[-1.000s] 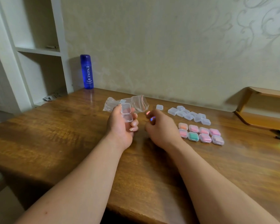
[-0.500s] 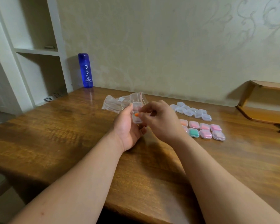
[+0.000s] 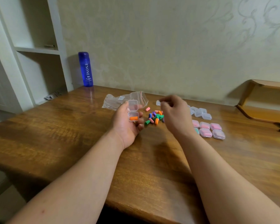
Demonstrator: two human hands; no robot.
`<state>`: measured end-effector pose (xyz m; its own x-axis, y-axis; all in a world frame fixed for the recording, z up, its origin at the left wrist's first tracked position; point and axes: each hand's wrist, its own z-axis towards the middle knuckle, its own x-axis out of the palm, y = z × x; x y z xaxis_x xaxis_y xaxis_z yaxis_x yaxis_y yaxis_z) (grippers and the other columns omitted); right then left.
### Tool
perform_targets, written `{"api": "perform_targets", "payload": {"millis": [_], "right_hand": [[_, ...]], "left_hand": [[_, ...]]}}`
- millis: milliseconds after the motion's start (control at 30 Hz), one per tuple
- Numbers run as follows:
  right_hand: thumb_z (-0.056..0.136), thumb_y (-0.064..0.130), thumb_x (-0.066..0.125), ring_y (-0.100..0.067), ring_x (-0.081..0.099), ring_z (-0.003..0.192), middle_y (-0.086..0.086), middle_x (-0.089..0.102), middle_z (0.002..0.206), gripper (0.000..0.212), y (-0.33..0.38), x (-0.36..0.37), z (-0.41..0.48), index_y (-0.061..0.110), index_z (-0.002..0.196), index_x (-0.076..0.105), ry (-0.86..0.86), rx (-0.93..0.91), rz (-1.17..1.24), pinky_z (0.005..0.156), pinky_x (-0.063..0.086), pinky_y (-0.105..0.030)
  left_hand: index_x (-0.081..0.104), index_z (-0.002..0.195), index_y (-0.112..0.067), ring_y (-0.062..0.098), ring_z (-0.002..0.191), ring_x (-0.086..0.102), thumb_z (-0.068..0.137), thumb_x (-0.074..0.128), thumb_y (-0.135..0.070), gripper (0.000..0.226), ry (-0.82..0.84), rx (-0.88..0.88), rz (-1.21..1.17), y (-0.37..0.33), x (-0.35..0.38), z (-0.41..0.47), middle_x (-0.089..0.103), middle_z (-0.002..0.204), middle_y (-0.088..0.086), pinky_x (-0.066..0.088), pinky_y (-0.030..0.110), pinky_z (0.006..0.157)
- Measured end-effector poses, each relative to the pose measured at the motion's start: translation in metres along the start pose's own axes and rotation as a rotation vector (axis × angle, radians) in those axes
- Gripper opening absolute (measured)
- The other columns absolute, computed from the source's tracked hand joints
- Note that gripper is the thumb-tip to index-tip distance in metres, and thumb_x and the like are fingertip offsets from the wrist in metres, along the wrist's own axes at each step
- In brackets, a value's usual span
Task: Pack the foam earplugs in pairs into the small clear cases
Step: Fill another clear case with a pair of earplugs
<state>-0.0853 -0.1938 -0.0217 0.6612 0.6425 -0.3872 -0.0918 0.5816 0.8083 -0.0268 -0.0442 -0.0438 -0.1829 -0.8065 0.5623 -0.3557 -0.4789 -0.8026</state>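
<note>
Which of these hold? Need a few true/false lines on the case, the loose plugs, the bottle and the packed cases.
1. The clear case in the left hand is open, with orange foam in it. True.
2. The blue bottle lies on its side. False: it stands upright.
3. Loose earplugs lie piled on the table between the hands. True.
4. The packed cases sit left of the left hand. False: they lie right of the right hand.
</note>
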Motion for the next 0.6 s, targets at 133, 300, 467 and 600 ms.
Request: {"api": "perform_targets", "payload": {"millis": [133,300,467,600], "right_hand": [[0.107,0.017,0.056,-0.011,0.065,0.089,0.002,0.07,0.112,0.022,-0.018,-0.002,0.003,0.021,0.127,0.065,0.028,0.096,-0.169,0.067,0.051,-0.025],[0.103,0.019,0.065,-0.021,0.071,0.089,0.0,0.071,0.116,0.03,-0.019,0.008,-0.001,0.03,0.13,0.061,0.232,0.077,-0.419,0.073,0.061,-0.036],[0.104,0.019,0.062,-0.023,0.07,0.091,-0.002,0.065,0.121,0.027,-0.011,0.01,-0.001,0.033,0.126,0.07,0.312,-0.001,-0.569,0.071,0.058,-0.034],[0.106,0.02,0.061,-0.02,0.067,0.092,-0.002,0.069,0.111,0.025,-0.009,0.012,0.0,0.027,0.127,0.073,0.362,0.025,-0.619,0.079,0.062,-0.037]], "left_hand": [[0.078,0.116,-0.011,0.013,0.058,0.052,0.109,0.049,-0.054,0.052,-0.122,0.031,-0.074,-0.001,-0.006,0.001,0.064,0.078,0.006,0.041,0.025,0.053],[0.078,0.117,-0.011,0.013,0.058,0.052,0.108,0.05,-0.054,0.052,-0.113,0.018,-0.077,0.0,-0.003,0.0,0.065,0.078,0.006,0.041,0.026,0.055],[0.076,0.12,-0.01,0.013,0.057,0.051,0.108,0.048,-0.053,0.053,-0.092,0.024,-0.074,-0.001,-0.003,-0.002,0.064,0.076,0.005,0.04,0.026,0.054],[0.076,0.12,-0.01,0.013,0.057,0.051,0.109,0.047,-0.054,0.054,-0.08,0.028,-0.056,0.0,-0.002,-0.001,0.064,0.076,0.004,0.039,0.026,0.054]]}}
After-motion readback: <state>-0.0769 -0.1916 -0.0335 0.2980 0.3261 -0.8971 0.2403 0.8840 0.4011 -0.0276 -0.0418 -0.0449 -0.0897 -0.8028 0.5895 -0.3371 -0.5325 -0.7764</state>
